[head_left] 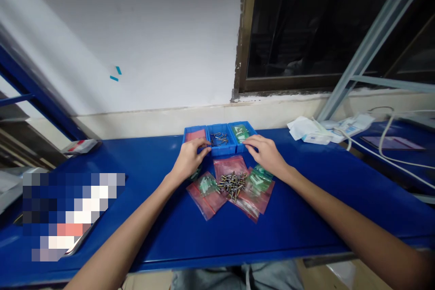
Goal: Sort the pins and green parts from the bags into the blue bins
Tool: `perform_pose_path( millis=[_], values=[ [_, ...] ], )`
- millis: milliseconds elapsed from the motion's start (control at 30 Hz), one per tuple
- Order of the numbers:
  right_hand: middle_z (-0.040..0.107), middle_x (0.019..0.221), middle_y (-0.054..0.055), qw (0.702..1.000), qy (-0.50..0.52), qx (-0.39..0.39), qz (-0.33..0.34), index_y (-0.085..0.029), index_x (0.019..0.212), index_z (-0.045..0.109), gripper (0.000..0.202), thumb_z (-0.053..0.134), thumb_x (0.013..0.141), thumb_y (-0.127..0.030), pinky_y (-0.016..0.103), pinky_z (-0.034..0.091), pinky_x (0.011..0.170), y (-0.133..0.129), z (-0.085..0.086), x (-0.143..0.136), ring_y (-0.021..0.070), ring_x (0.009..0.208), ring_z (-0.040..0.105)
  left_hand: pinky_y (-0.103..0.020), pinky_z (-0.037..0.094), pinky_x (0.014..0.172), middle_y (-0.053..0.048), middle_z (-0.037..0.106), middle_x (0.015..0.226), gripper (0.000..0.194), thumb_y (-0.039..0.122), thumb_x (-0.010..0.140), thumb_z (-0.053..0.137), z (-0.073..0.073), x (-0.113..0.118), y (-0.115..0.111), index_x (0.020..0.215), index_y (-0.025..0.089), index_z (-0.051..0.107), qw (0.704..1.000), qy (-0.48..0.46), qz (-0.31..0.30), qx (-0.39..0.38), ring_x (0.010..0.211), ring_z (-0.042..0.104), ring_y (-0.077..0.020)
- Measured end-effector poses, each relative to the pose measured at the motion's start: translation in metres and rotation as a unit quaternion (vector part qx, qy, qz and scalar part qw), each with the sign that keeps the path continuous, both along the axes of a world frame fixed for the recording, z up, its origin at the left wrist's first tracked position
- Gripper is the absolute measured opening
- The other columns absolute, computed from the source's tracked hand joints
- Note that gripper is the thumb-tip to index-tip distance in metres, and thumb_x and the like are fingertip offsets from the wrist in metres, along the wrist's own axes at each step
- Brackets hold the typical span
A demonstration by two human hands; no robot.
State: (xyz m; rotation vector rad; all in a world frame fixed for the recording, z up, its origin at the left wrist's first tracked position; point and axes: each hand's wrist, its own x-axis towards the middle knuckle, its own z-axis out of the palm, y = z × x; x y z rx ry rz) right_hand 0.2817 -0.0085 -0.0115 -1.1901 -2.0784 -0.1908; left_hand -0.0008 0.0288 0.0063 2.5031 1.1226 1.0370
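Observation:
My left hand (pixel 190 157) is closed in a pinch at the front edge where the left blue bin (pixel 185 135) meets the middle blue bin (pixel 222 150). Whatever lies between its fingertips is too small to make out. My right hand (pixel 267 152) also has its fingers drawn together, at the front of the right blue bin (pixel 252 128). Its fingertips are beside a green bag (pixel 240 132) in that bin, and I cannot tell what they grip. Red bags (pixel 195 135) fill the left bin; loose screws (pixel 219 138) lie in the middle one.
Before the bins, a pile of screws (pixel 233 185) lies on red zip bags (pixel 205 206), with green bags (pixel 258 180) alongside. The blue table (pixel 163 231) meets a wall behind. Tissue packs (pixel 311 130) and white cables (pixel 390 156) are at right; a pixelated object (pixel 73 215) is at left.

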Motion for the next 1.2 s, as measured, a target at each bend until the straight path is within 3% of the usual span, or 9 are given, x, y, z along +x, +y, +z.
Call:
perform_pose_path(
  millis=[233,433,567,700,800,867,1067,1200],
  values=[
    [0.072,0.103,0.008,1.000,0.013,-0.015,-0.012,-0.018,0.102,0.072,0.025,0.053,0.089,-0.008,0.042,0.050,0.094,-0.006,0.006,-0.010,0.0225,0.098,0.066,-0.036,0.052,0.088,-0.007,0.075,0.101,0.020,0.024,0.092,0.057,0.000,-0.001,0.001,0.103,0.020,0.073,1.000,-0.001,-0.013,0.005,0.095,0.068,-0.0209],
    [0.070,0.104,0.011,1.000,-0.008,-0.026,-0.006,-0.015,0.104,0.070,0.023,0.052,0.091,-0.012,0.044,0.048,0.096,-0.008,0.007,-0.010,0.0246,0.101,0.064,-0.033,0.051,0.084,-0.008,0.074,0.099,0.022,0.022,0.093,0.056,0.000,-0.001,-0.001,0.104,0.018,0.074,1.000,0.010,-0.018,0.013,0.089,0.068,-0.0199],
    [0.068,0.101,0.010,0.998,0.056,-0.039,-0.009,-0.015,0.108,0.067,0.022,0.055,0.090,-0.016,0.038,0.050,0.087,-0.012,0.012,-0.016,0.0213,0.090,0.063,-0.034,0.051,0.085,-0.008,0.073,0.100,0.022,0.024,0.093,0.056,-0.001,-0.002,0.001,0.105,0.018,0.073,1.000,0.013,-0.012,0.014,0.091,0.067,-0.0204],
    [0.063,0.077,0.000,0.982,0.125,-0.141,0.015,-0.018,0.105,0.068,0.019,0.062,0.087,-0.021,0.026,0.046,0.065,-0.023,0.026,-0.027,0.0138,0.065,0.055,-0.037,0.051,0.085,-0.008,0.070,0.102,0.024,0.023,0.091,0.059,0.000,-0.004,0.000,0.112,0.019,0.069,0.999,0.028,-0.019,0.008,0.091,0.066,-0.0205],
    [0.062,0.074,0.000,0.968,0.056,-0.229,0.090,-0.018,0.094,0.071,0.011,0.067,0.085,-0.023,0.024,0.042,0.063,-0.031,0.033,-0.033,0.0130,0.066,0.055,-0.039,0.050,0.087,-0.008,0.067,0.105,0.022,0.022,0.092,0.056,0.003,-0.002,-0.007,0.110,0.019,0.069,0.999,0.038,-0.004,0.039,0.096,0.064,-0.0217],
    [0.064,0.077,0.001,0.964,0.016,-0.244,0.103,-0.018,0.091,0.072,0.009,0.069,0.083,-0.021,0.025,0.041,0.065,-0.034,0.032,-0.035,0.0132,0.070,0.057,-0.040,0.049,0.088,-0.009,0.066,0.104,0.022,0.021,0.094,0.053,0.005,0.003,-0.014,0.107,0.019,0.070,0.997,0.040,0.001,0.063,0.098,0.062,-0.0220],
    [0.065,0.073,0.000,0.958,-0.002,-0.264,0.111,-0.017,0.086,0.072,0.006,0.066,0.086,-0.016,0.025,0.040,0.065,-0.035,0.026,-0.040,0.0128,0.067,0.057,-0.032,0.051,0.081,-0.007,0.071,0.097,0.022,0.022,0.094,0.052,0.006,0.018,-0.031,0.105,0.017,0.071,0.977,0.131,-0.165,-0.045,0.085,0.065,-0.0174],
    [0.064,0.074,0.000,0.955,-0.006,-0.274,0.116,-0.017,0.085,0.071,0.011,0.064,0.083,-0.008,0.024,0.040,0.066,-0.035,0.024,-0.040,0.0124,0.068,0.057,-0.030,0.051,0.079,-0.006,0.071,0.097,0.018,0.022,0.092,0.056,0.003,0.019,-0.033,0.096,0.017,0.072,0.967,0.150,-0.188,-0.085,0.085,0.066,-0.0177]
  ],
)
